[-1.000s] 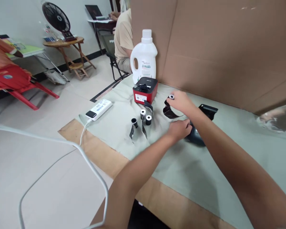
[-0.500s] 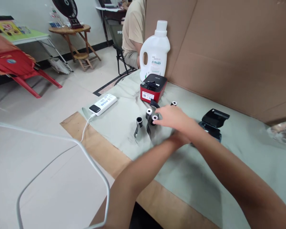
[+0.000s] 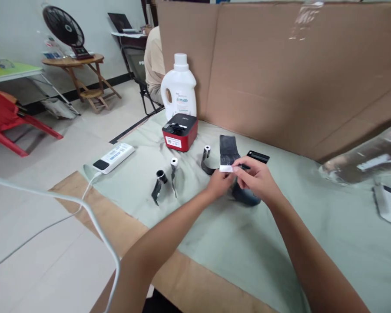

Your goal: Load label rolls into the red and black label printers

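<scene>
Pinching a black strip (image 3: 228,148) at its white lower edge, the right hand (image 3: 254,176) has thumb and index finger pressed together; the strip extends to that hand's 10 o'clock. The left hand (image 3: 220,183) is at 9 o'clock, just below the strip; its fingers are partly hidden, and whether they grip anything cannot be determined. A dark device (image 3: 247,198), raised lid at 1 o'clock, is partly covered by the hands. On the cloth-covered counter (image 3: 215,248), a roll (image 3: 207,151) stands at 10 o'clock.

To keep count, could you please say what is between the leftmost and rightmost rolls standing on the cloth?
One white-ended roll with a dark strip, in the head view.
</scene>
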A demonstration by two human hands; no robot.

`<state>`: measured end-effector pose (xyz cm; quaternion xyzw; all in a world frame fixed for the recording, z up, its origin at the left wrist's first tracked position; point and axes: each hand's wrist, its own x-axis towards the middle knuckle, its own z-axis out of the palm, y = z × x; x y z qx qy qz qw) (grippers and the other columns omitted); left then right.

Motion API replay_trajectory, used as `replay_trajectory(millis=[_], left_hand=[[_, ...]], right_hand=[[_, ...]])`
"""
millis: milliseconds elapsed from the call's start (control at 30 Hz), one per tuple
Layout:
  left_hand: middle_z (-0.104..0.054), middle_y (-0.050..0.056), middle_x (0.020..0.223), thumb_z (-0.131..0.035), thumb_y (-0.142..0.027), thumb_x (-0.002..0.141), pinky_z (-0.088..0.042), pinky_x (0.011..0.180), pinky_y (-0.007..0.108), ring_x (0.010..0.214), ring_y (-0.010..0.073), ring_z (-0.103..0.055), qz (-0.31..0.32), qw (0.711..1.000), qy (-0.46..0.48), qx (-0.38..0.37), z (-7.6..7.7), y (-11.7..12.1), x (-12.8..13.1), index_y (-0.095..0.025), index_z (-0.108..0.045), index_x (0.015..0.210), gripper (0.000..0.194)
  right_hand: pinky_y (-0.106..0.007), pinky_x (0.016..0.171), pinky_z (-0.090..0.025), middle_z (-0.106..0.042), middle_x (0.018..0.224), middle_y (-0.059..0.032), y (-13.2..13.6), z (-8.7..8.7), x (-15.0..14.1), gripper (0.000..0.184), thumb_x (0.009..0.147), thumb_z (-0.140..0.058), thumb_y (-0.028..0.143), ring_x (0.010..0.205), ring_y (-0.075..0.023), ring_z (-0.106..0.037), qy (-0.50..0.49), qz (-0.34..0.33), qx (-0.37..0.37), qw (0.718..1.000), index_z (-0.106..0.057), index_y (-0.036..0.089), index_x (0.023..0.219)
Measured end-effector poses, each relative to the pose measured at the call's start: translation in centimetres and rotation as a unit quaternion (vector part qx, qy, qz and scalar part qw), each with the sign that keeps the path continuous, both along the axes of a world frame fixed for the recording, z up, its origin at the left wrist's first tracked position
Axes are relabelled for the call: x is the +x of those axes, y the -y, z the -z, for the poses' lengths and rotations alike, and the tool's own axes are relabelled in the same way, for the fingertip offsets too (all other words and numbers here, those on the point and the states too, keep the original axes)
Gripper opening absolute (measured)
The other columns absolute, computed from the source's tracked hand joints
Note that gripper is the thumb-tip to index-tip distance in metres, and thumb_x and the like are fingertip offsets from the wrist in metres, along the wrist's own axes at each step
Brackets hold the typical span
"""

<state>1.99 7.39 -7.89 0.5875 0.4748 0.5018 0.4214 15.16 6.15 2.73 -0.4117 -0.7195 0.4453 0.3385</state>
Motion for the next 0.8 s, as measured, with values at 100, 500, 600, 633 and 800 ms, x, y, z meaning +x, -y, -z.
replay_trajectory(millis=[100,500,600,633,800], left_hand=[[-0.050,-0.004,0.061,-0.057,-0.043,0.091,-0.037,0.057,0.023,0.059,0.0105,-0.044,-0.024,0.994,0.104,0.017,-0.3,0.0,0.3,-0.016,-0.060,0.077,0.030],[-0.042,-0.009,0.051,-0.069,-0.043,0.091,-0.030,0.048,0.020,0.046,0.0059,-0.036,0.022,0.985,0.075,0.153,-3.6,1.3,0.5,-0.016,-0.072,0.100,0.028],[-0.071,0.001,0.075,-0.066,-0.029,0.094,-0.046,0.058,0.020,0.060,0.0092,-0.060,0.050,0.965,-0.016,0.259,-3.3,2.0,0.7,-0.018,-0.077,0.105,0.019],[-0.076,0.005,0.085,-0.064,-0.025,0.095,-0.049,0.063,0.021,0.067,0.0108,-0.066,0.065,0.954,-0.041,0.290,-3.0,2.2,0.8,-0.018,-0.076,0.110,0.021],[-0.073,0.001,0.071,-0.056,-0.016,0.097,-0.047,0.059,0.020,0.059,0.0085,-0.064,0.037,0.893,-0.168,0.416,-0.9,3.0,1.6,-0.019,-0.074,0.119,0.028]], right_hand=[[-0.024,0.047,-0.037,-0.060,0.078,0.0018,-0.3,0.2,2.5,0.020,0.089,-0.065,0.038,0.051,-0.0107,-0.055,-0.052,0.017,-0.010,0.998,-0.051,0.024,0.095],[-0.028,0.068,-0.047,-0.060,0.120,-0.0068,-1.6,1.7,7.9,0.037,0.083,-0.060,0.020,0.079,-0.0145,-0.064,0.001,0.012,0.047,0.999,-0.046,0.026,0.117],[-0.029,0.067,-0.048,-0.063,0.105,-0.0048,-2.2,3.1,8.6,0.028,0.081,-0.057,0.019,0.074,-0.0152,-0.063,0.045,0.036,0.036,0.998,-0.051,0.023,0.108],[-0.029,0.066,-0.046,-0.063,0.097,-0.0036,-2.3,3.5,8.8,0.025,0.080,-0.057,0.018,0.073,-0.0159,-0.062,0.071,0.045,0.050,0.995,-0.053,0.022,0.105],[-0.032,0.073,-0.044,-0.067,0.095,-0.0035,-2.7,5.6,9.0,0.025,0.075,-0.056,0.013,0.084,-0.0194,-0.057,0.117,0.093,0.175,0.973,-0.061,0.023,0.098]])
